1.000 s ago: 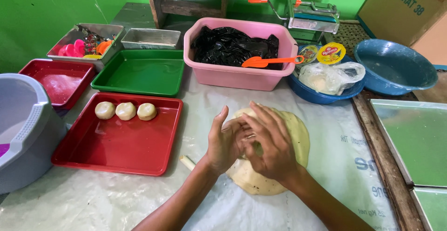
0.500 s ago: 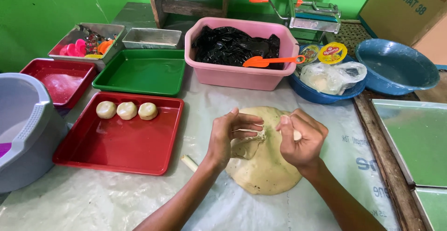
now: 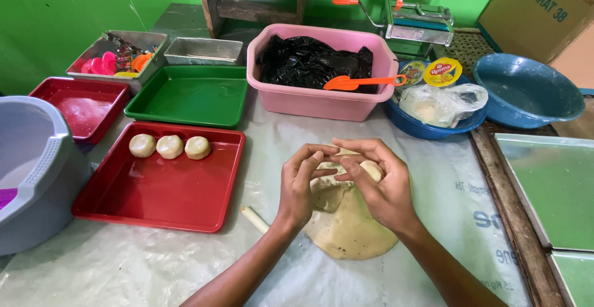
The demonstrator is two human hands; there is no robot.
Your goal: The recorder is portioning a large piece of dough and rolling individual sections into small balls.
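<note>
A flat sheet of pale dough [image 3: 349, 230] lies on the plastic-covered table. Above its far edge my left hand [image 3: 301, 183] and my right hand [image 3: 377, 186] meet, fingers curled around a small piece of dough [image 3: 372, 169] held between them. Most of that piece is hidden by my fingers. To the left, a red tray [image 3: 161, 202] carries three round dough balls [image 3: 169, 147] in a row near its far edge. A small white stick [image 3: 255, 219] rests on the table by my left wrist.
Behind the hands stands a pink tub [image 3: 309, 100] with black plastic and an orange spatula [image 3: 362, 82]. A green tray [image 3: 192, 97], a second red tray [image 3: 86, 106], metal tins, blue bowls [image 3: 526, 90], a pasta roller [image 3: 417, 22] and a grey bin [image 3: 28, 171] ring the table.
My hands were pressed on the dough sheet, then lifted apart pulling off a piece. Now they have come together again, closed around that small piece above the sheet.
</note>
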